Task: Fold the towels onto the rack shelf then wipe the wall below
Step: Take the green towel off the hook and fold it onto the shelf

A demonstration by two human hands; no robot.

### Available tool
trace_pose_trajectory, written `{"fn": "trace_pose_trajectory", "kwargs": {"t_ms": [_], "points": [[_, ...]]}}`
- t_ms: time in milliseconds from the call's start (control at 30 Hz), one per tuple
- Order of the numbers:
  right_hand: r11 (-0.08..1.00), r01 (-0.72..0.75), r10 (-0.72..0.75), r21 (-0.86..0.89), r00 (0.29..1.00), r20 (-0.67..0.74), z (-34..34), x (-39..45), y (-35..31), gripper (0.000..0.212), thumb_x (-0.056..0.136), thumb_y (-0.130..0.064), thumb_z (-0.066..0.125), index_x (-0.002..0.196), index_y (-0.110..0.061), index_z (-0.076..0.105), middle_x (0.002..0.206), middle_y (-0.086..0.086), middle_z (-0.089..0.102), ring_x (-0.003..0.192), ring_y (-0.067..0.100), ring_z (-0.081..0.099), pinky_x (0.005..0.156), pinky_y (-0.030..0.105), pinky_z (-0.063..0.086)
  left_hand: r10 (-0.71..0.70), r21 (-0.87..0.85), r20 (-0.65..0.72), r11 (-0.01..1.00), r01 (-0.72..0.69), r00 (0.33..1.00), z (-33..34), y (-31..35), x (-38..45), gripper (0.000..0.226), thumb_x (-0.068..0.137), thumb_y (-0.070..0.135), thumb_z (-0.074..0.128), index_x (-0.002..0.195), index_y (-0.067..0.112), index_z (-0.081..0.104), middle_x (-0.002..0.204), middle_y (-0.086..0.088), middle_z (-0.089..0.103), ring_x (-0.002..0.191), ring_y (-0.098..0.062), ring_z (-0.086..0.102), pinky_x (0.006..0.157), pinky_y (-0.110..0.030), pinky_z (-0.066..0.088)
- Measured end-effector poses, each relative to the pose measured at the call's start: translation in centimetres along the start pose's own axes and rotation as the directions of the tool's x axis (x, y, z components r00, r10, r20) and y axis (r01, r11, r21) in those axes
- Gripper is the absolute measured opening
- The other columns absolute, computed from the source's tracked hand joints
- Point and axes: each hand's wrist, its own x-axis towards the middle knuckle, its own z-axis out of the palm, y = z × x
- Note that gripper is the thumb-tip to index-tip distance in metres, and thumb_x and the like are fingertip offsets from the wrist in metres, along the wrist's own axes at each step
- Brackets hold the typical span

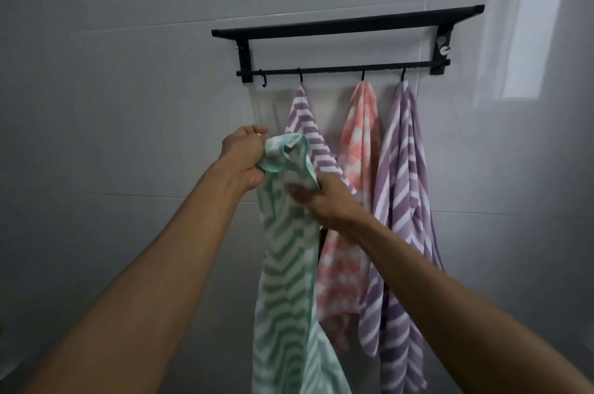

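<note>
The green striped towel [289,281] hangs long axis vertical, off the hooks, its top bunched in front of the rack [347,23]. The left hand [244,155] grips its top corner; the right hand [324,200] pinches the edge just below. Behind hang two purple towels [405,200] and a pink one [360,142]

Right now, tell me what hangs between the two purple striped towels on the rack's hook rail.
In the head view, the pink towel hangs from its own hook between them.
</note>
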Motion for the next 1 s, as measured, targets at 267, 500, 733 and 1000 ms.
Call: {"fn": "trace_pose_trajectory", "kwargs": {"t_ms": [267,500,733,1000], "points": [[0.943,-0.135,0.2,0.303,0.961,-0.193,-2.2,2.6,-2.4,0.03,0.1,-0.036,0.061,0.088,-0.012,0.074,0.075,0.001,0.077,0.066,0.016,0.073,0.067,0.031,0.062,-0.142,0.361,0.554,0.929,-0.083,0.82,-3.8,-1.0,-2.2,0.069,0.046,0.013,0.092,0.11,0.003,0.067,0.097,-0.011,0.074,0.087,-0.022,0.072,0.072,-0.032,0.059],[0.942,-0.257,0.299,0.218,0.935,-0.19,-2.9,3.5,-2.9,0.035,0.086,-0.034,0.074,0.1,-0.002,0.073,0.093,0.012,0.078,0.079,0.026,0.076,0.071,0.033,0.063,0.032,0.829,0.247,0.51,-0.228,0.968,-4.5,-0.9,-1.6,0.02,0.085,0.038,0.072,0.1,0.026,0.074,0.093,-0.005,0.071,0.074,-0.018,0.06,0.056,-0.027,0.048],[0.948,-0.271,0.301,0.169,0.935,-0.189,-2.5,3.7,-2.6,0.035,0.085,-0.035,0.077,0.103,-0.005,0.074,0.096,0.009,0.076,0.083,0.027,0.075,0.073,0.034,0.063,0.0,0.674,0.323,0.702,-0.23,0.946,-5.3,-2.2,-1.4,0.038,0.08,0.051,0.078,0.1,0.019,0.075,0.101,0.0,0.077,0.09,-0.018,0.073,0.086,-0.037,0.059],[0.98,-0.195,0.185,-0.029,0.962,-0.198,-1.7,3.8,-3.2,0.03,0.087,-0.039,0.076,0.09,-0.009,0.078,0.095,0.011,0.077,0.088,0.03,0.074,0.083,0.04,0.062,0.238,0.662,0.218,0.677,-0.322,0.947,-4.8,-4.9,-0.8,0.013,0.089,0.027,0.07,0.091,0.014,0.071,0.091,-0.008,0.074,0.085,-0.028,0.072,0.079,-0.049,0.059]]}}
